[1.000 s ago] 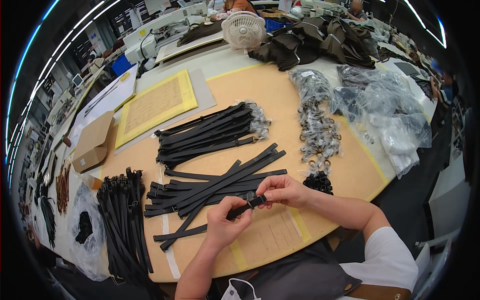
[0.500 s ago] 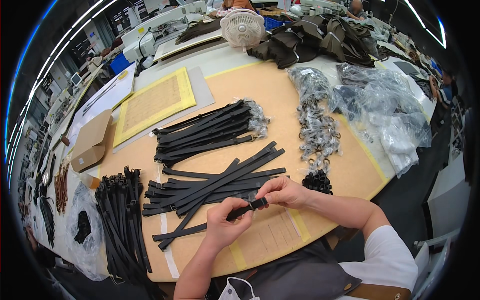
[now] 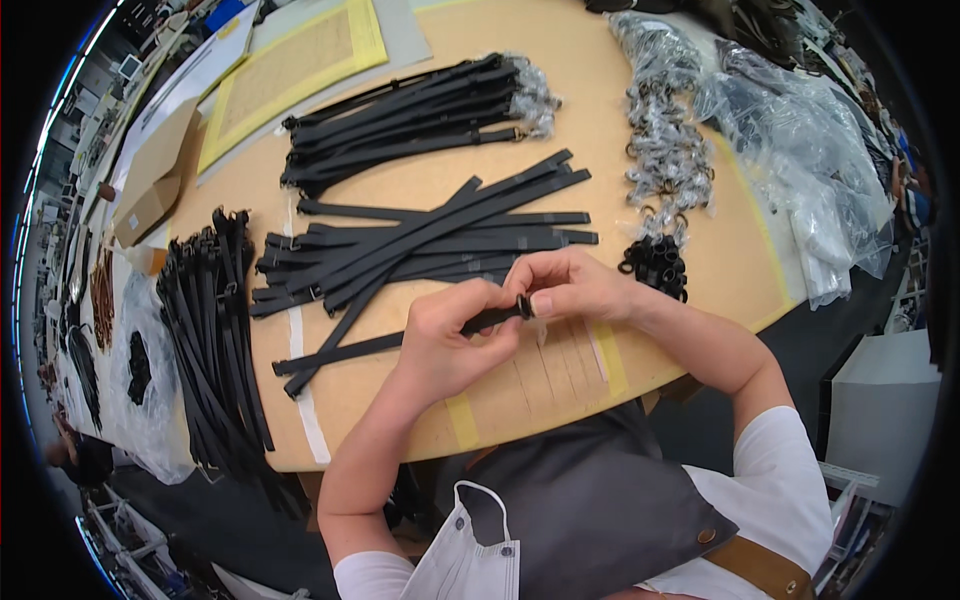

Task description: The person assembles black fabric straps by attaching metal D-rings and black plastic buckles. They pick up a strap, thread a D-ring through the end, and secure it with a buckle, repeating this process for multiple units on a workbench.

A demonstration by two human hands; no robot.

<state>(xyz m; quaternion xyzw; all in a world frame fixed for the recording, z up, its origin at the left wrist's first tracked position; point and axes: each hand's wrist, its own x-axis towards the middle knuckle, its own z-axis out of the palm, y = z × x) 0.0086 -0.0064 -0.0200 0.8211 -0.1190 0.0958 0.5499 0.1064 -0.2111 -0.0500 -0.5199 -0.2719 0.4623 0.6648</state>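
Observation:
My left hand (image 3: 450, 335) is closed round a black strap (image 3: 355, 350), close to one end. The strap's long tail runs out to the left and rests on the table. At the gripped end sits a small dark ring (image 3: 524, 306), pinched between the thumb and fingers of my right hand (image 3: 575, 285). How the ring meets the strap's tip is partly hidden by my fingers. A scrap of clear plastic shows just under my right thumb. Beyond my hands lies a crossed pile of black straps (image 3: 430, 235).
Farther back is a bundle of buckled straps (image 3: 400, 125); another bundle (image 3: 210, 340) hangs over the table's left edge. At right lie plastic-wrapped hardware (image 3: 668, 150), loose dark rings (image 3: 655, 265) and clear bags (image 3: 800, 170). A cardboard box (image 3: 155, 185) and yellow-edged board (image 3: 290, 85) stand far left.
The view has tipped down, so the table sits higher and the fan is gone from sight. My hands have drawn closer together at the strap's end, with the dark ring now against my right thumb.

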